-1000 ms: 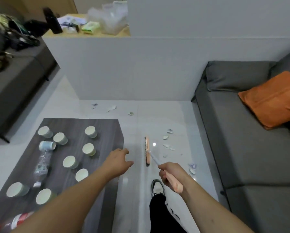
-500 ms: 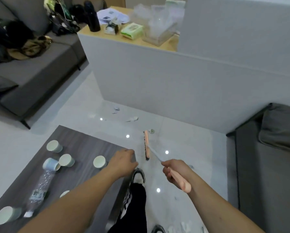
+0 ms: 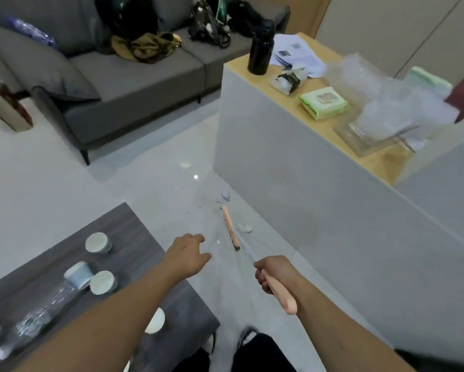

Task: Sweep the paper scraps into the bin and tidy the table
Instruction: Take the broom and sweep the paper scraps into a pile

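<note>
View has swung left since 1 s ago: orange cushion gone, broom head (image 3: 231,228) now among the paper scraps (image 3: 245,228) by the white partition (image 3: 292,210). Right hand (image 3: 272,272) grips the broom handle; left hand (image 3: 189,255) hangs loose, holding nothing, over the table (image 3: 134,237) edge. Scraps uncollected, cups (image 3: 98,242) left on table; no bin in view.

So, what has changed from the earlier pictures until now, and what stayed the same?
The person walked forward along the floor, carrying the broom from the scraps beside the right sofa to the paper scraps near the white partition; the view turned left. Nothing was taken or released. The right hand still grips the handle, the left hand stays open and empty, and the cups and bottle lie untouched on the table.
</note>
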`<state>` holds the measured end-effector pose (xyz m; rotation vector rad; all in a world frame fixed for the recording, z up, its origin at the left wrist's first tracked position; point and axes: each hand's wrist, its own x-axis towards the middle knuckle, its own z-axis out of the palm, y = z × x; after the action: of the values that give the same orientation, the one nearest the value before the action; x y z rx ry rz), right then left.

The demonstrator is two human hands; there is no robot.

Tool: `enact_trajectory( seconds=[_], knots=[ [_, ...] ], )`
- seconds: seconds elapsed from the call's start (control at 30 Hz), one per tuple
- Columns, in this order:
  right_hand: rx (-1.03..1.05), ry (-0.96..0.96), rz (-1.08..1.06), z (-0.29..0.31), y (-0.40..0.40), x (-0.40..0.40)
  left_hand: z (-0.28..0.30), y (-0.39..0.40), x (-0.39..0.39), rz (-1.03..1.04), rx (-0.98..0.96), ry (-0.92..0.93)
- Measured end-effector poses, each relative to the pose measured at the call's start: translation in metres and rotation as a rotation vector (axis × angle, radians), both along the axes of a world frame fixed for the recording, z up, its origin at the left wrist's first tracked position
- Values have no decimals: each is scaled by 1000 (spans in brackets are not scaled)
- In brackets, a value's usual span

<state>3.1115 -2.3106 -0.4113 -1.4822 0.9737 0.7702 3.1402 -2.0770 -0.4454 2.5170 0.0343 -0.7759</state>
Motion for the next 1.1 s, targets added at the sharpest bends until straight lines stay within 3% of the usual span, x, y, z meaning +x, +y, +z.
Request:
enact_trajectory(
  seconds=[0.27,0.5,0.77,0.93,1.1],
  knots=[
    [-161,-43,286,-64,-12,177,-26,14,42,383,39,-14],
    [-174,1,491,-139,-27,300,-52,-28,68,645,117,109],
    [-246,-12,1000,-163,-47,316,-70,-95,97,745,73,185],
    [-319,-69,1391,-163,-56,313,-74,-123,75,828,71,192],
    [-428,-97,1640,-154,-86,286,-72,-154,39,891,107,200]
  ],
)
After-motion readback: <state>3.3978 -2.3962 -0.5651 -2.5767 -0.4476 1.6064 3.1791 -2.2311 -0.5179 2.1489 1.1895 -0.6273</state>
